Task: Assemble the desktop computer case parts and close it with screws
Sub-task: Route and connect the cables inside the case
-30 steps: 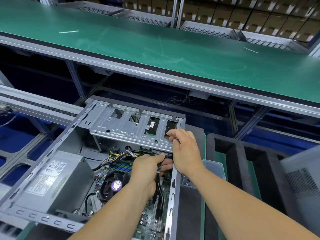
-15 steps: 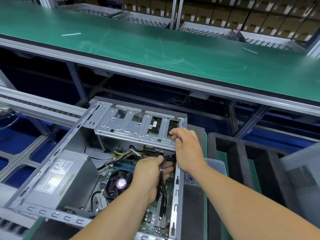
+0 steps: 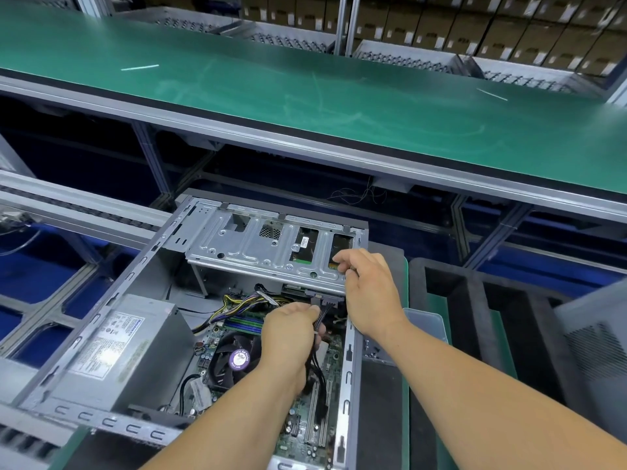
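Observation:
An open grey computer case (image 3: pixel 349 374) lies on its side in front of me. Across its far end sits a metal drive cage (image 3: pixel 258 252) with a drive showing through its cut-outs. My left hand (image 3: pixel 288 337) is inside the case, fingers closed on a bundle of black cables (image 3: pixel 320 374) whose connector (image 3: pixel 325 301) sits at the drive's rear under the cage. My right hand (image 3: pixel 369 290) rests on the cage's right front corner, fingers pinching its edge. The power supply (image 3: pixel 112 354), CPU fan (image 3: pixel 234 359) and motherboard (image 3: pixel 305 425) lie exposed below.
A clear plastic bin (image 3: pixel 424 323) sits right of the case. Black foam packing (image 3: pixel 475 334) and a grey side panel (image 3: pixel 600 337) lie further right. A green conveyor belt (image 3: pixel 305 89) runs across behind, with a roller rail (image 3: pixel 68 205) at the left.
The view shifted slightly. Both hands stay at the cage's right corner; the left hand keeps its grip on the cables near the connector.

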